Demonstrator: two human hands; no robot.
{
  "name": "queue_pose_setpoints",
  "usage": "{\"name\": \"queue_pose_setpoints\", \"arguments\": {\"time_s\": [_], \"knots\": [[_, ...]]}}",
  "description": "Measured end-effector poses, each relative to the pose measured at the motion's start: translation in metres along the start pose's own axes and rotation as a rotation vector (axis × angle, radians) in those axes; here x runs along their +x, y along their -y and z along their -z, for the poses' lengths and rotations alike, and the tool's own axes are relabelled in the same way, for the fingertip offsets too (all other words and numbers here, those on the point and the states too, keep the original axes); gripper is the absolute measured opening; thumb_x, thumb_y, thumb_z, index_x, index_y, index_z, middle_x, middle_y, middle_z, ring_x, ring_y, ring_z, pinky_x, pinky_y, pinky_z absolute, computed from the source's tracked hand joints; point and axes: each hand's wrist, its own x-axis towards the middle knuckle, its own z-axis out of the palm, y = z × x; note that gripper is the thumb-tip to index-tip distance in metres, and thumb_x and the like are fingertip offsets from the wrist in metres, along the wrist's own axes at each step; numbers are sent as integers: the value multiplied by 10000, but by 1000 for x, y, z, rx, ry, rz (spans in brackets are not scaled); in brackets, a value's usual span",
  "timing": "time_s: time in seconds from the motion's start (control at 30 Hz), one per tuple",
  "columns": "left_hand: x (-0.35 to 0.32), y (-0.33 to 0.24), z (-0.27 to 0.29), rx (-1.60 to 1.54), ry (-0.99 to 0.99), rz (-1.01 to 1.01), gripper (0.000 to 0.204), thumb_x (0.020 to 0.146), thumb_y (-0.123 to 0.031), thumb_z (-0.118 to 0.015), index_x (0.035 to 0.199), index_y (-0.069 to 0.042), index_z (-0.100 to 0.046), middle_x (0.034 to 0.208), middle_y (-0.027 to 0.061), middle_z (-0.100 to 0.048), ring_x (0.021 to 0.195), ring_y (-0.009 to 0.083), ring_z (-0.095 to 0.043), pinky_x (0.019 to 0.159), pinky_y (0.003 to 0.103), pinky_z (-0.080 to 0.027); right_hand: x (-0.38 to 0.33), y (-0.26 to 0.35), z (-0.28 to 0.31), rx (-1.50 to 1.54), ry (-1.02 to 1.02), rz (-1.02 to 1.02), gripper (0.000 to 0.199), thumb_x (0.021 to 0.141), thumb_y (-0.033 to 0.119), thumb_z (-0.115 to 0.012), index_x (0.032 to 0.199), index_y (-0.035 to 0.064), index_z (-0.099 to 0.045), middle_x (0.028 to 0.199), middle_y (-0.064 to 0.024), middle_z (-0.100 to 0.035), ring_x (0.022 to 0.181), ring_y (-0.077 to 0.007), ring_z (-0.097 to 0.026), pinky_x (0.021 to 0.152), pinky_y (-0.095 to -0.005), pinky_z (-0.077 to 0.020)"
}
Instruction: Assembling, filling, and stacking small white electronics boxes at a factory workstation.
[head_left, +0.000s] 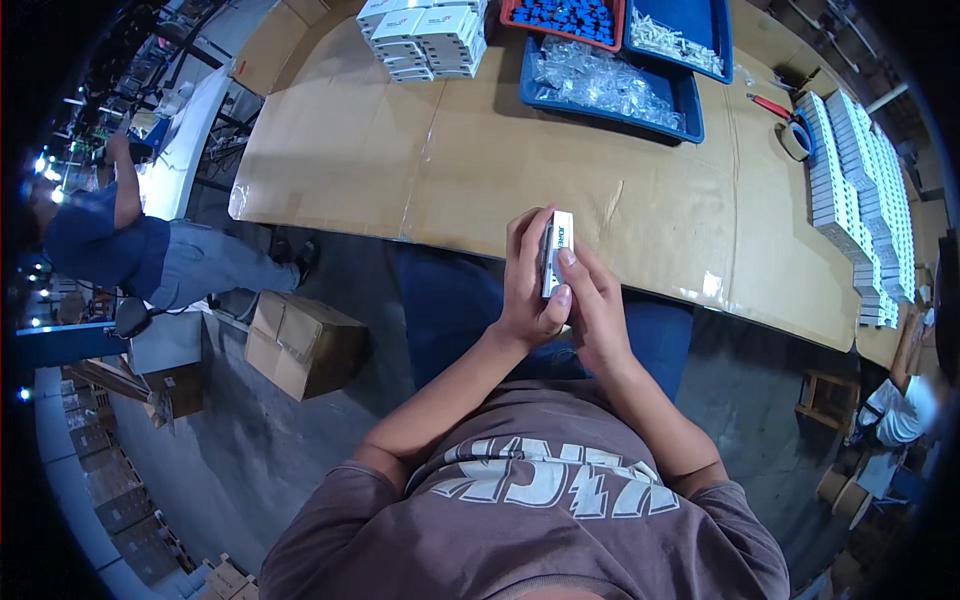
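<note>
Between my two hands, just off the near edge of the cardboard-covered table (500, 190), is a small white box (560, 232) with dark printing on its narrow side. My left hand (527, 275) wraps round it from the left, its thumb near the lower end. From the right, my right hand (597, 305) presses against the same box, with the thumb on its printed side. The box stands tilted, long side up. What lies on its left face, under my left fingers, is partly hidden.
At the back are stacked white boxes (425, 40), a red tray of blue parts (618, 40), a blue tray of white parts (727, 60) and a blue tray of clear plastic pieces (530, 85). Tape (796, 141) lies by rows of white boxes (845, 190). A co-worker (110, 240) stands left.
</note>
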Motion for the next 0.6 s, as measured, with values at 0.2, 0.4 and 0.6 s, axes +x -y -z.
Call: {"name": "queue_pose_setpoints", "arguments": {"time_s": [0.2, 0.4, 0.6], "knots": [[0, 2, 4, -12, -25, -20, 922, 915, -657, -526, 1454, 83, -423, 1351, 295, -455, 1217, 420, -485, 1038, 512, -425, -3, -4, -15, 24, -41, 116, 609, 1033, 322, -655, 1497, -37, -489, 1329, -117, -639, 1169, -149, -590, 1009, -306, -469], [2, 1, 9, 23, -29, 17, 1140, 816, -872, -538, 1458, 65, -435, 1337, 255, -472, 1217, 404, -499, 1023, 500, -442, -5, 4, -18, -60, -14, 178, 581, 1044, 266, -650, 1491, -64, -480, 1340, -130, -636, 1145, -148, -605, 994, -294, -482], [3, -7, 13, -11, -40, -26, 916, 891, -672, -593, 1419, 67, -476, 1316, 250, -482, 1169, 370, -550, 978, 461, -484, -12, -1, -13, -252, -27, 238, 471, 1089, 283, -563, 1421, -52, -565, 1123, -69, -688, 985, -99, -603, 869, -266, -507]]}}
